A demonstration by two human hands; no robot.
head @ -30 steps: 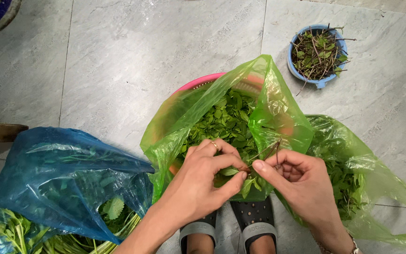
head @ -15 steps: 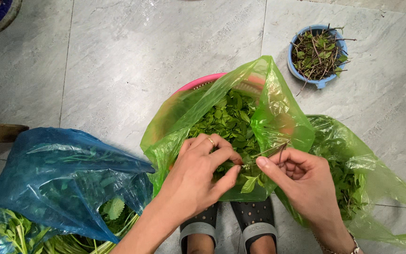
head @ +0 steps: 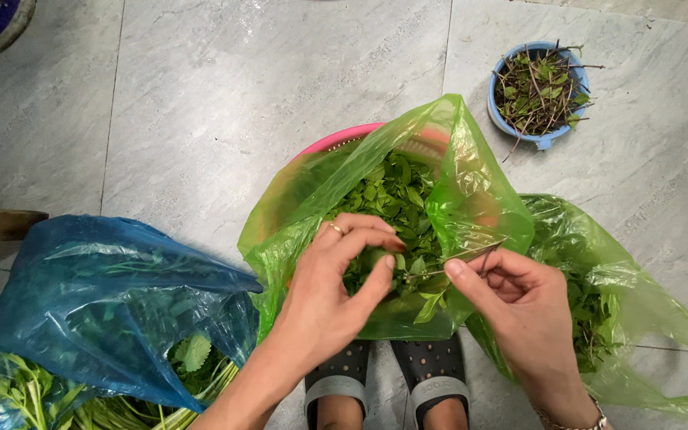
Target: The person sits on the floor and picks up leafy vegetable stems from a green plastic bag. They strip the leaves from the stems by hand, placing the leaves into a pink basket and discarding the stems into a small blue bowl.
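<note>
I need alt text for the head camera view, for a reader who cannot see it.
Two bare hands pluck leaves from a herb stem: the left hand pinches leaves, the right hand holds the stem, above a green bag of leaves in a pink basket. A blue bag and a blue bowl sit nearby.

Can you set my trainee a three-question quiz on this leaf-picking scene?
1. True or false: the small blue plastic bowl holds bare stems and scraps.
2. Which hand pinches the thin green herb stem? A. left hand B. right hand
3. Fill in: the translucent green plastic bag over the leaves lies in a round ____ basket.

Key: 1 true. 2 B; the left hand's fingers close on leaves at the stem's other end. 3 pink.
</note>
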